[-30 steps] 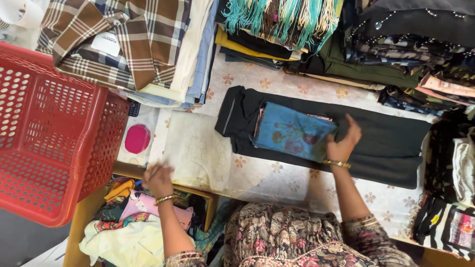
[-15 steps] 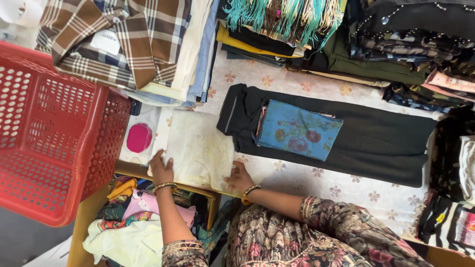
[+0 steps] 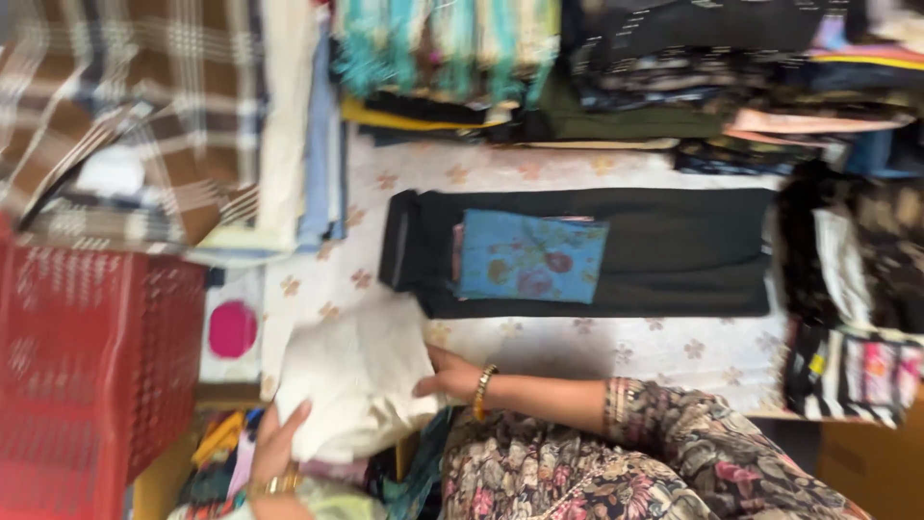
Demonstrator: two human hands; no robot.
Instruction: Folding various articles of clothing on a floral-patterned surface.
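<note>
My left hand [image 3: 277, 445] and my right hand [image 3: 450, 374] both grip a cream white cloth [image 3: 354, 377] at the near edge of the bed, lifting it off the flowered sheet [image 3: 597, 349]. Beyond it lies a long black folded garment [image 3: 674, 252] with a blue floral folded cloth [image 3: 531, 258] on top. The view is blurred.
A red plastic basket [image 3: 91, 371] stands at the left. A plaid fabric pile [image 3: 135, 125] and stacks of folded clothes [image 3: 616, 77] line the far side. More garments [image 3: 852, 289] sit at the right. A box of mixed cloths [image 3: 217, 453] is below the bed edge, a pink round patch [image 3: 233, 329] by the basket.
Both hands have closed on the cream cloth and raised its near end. Earlier my right hand left the blue floral cloth and came back to the bed edge.
</note>
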